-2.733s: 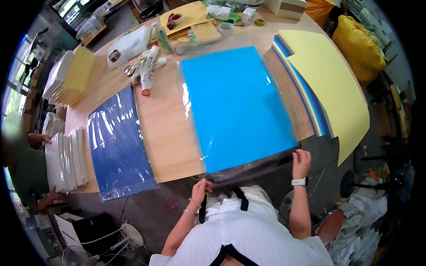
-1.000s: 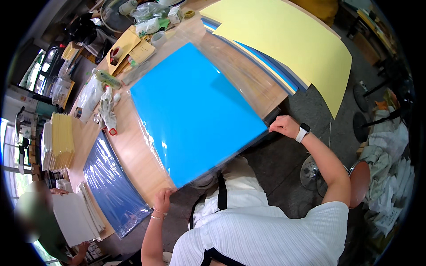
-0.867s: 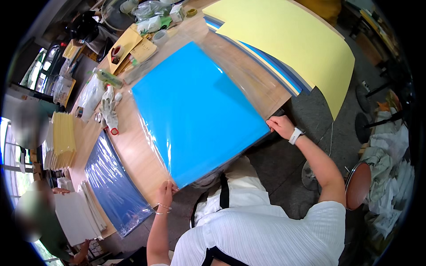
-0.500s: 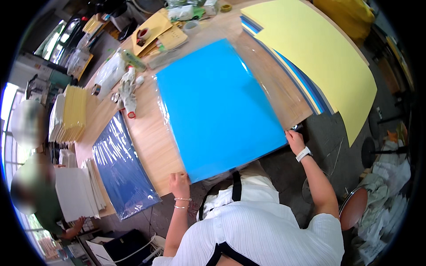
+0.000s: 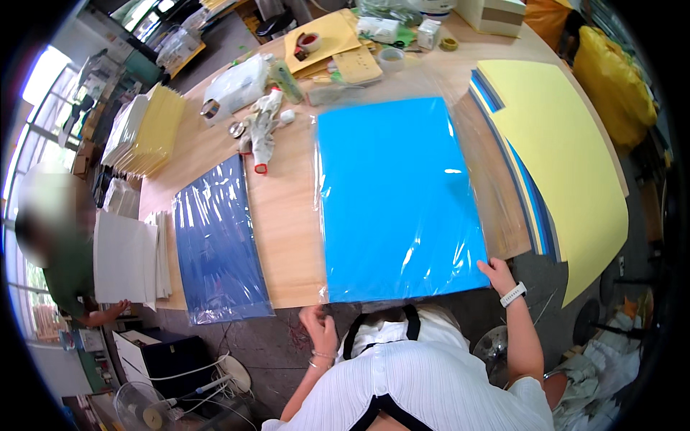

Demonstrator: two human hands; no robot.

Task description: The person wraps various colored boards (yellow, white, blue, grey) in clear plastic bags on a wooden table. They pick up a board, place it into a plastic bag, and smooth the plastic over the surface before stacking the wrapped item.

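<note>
A bright blue sheet point(image 5: 395, 201) lies in a clear plastic sleeve on the wooden table, its near side at the table's front edge. My right hand point(image 5: 497, 276) pinches the sleeve's near right corner, thumb on top. Just below the near left corner, off the table edge, my left hand point(image 5: 320, 329) has its fingers curled; whether they hold any plastic is hidden. To the left lies a dark blue sheet point(image 5: 219, 244) in shiny clear plastic.
Yellow sheets point(image 5: 568, 151) top a stack of blue and pale ones at right, overhanging the edge. White gloves point(image 5: 260, 133), a tape roll point(image 5: 449, 44) and yellow envelopes point(image 5: 323, 36) lie at the back. White stacks point(image 5: 126, 258) stand left, beside another person point(image 5: 61, 266).
My view has swung left, so the table appears farther right. My left hand has dropped slightly away from the blue sheet's near left corner; my right hand stays at the near right corner.
</note>
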